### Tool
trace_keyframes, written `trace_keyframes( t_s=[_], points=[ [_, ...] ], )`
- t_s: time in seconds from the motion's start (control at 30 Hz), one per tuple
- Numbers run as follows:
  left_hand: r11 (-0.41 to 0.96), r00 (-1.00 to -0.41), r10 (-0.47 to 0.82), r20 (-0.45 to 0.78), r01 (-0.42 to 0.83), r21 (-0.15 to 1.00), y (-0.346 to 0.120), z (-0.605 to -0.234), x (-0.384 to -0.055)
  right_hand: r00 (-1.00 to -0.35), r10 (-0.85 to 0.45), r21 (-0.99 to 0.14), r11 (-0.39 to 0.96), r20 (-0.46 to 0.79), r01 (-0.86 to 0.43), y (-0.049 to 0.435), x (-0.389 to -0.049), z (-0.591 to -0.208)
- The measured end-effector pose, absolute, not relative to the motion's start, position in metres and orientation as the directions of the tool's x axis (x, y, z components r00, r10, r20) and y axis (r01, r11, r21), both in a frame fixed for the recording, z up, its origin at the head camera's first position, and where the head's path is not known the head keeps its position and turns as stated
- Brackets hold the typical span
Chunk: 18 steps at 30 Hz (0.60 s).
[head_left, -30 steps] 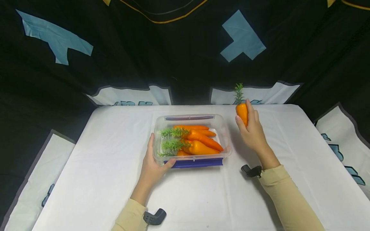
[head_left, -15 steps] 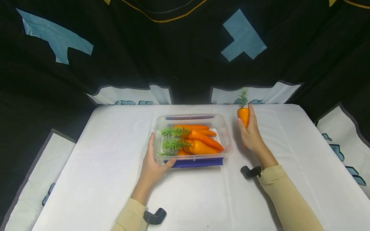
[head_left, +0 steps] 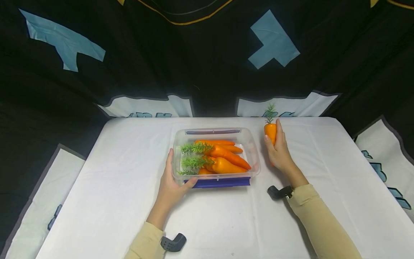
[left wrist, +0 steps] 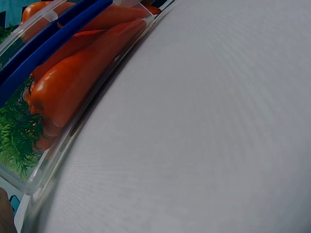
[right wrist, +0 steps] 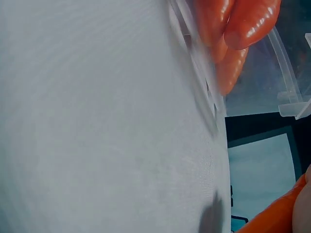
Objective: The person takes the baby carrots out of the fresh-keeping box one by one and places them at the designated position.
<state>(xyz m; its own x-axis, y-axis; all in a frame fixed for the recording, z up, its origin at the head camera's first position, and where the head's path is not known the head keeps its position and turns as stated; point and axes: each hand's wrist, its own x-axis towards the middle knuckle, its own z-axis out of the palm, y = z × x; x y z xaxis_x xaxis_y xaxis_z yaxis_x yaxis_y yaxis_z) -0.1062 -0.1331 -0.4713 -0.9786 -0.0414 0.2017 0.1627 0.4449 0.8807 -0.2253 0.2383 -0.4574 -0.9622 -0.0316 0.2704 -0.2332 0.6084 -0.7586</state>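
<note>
A clear plastic food container (head_left: 253,157) with a blue latch (head_left: 217,182) along its front stands mid-table. Several orange carrots (head_left: 226,166) with green leafy tops lie inside. At its front-left corner my left hand (head_left: 169,192) holds the container, fingers along the side wall and thumb at the front rim. To the right of the container, my right hand (head_left: 280,153) grips another carrot (head_left: 270,130) between thumb and fingers, leaves up and tip down. That carrot (right wrist: 277,213) also shows at the lower right of the right wrist view.
A white cloth (head_left: 223,223) covers the table. Beyond its far edge hangs a black curtain (head_left: 181,61) with blue shapes. Dark wrist-worn devices (head_left: 173,242) stick out beside both sleeves.
My right hand has lowered the carrot a little and brought it more upright. My left hand and the container stay in place.
</note>
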Motion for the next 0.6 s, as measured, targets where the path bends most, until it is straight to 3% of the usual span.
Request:
trace_keyframes(
  t_s=[0.6],
  points=[
    [0.44,-0.982,-0.044,0.185,0.147,0.886,-0.1326,-0.4699,-0.1054,-0.982,0.052,-0.667,0.74,0.182,-0.084,0.2292,-0.2336,-0.4653]
  ],
)
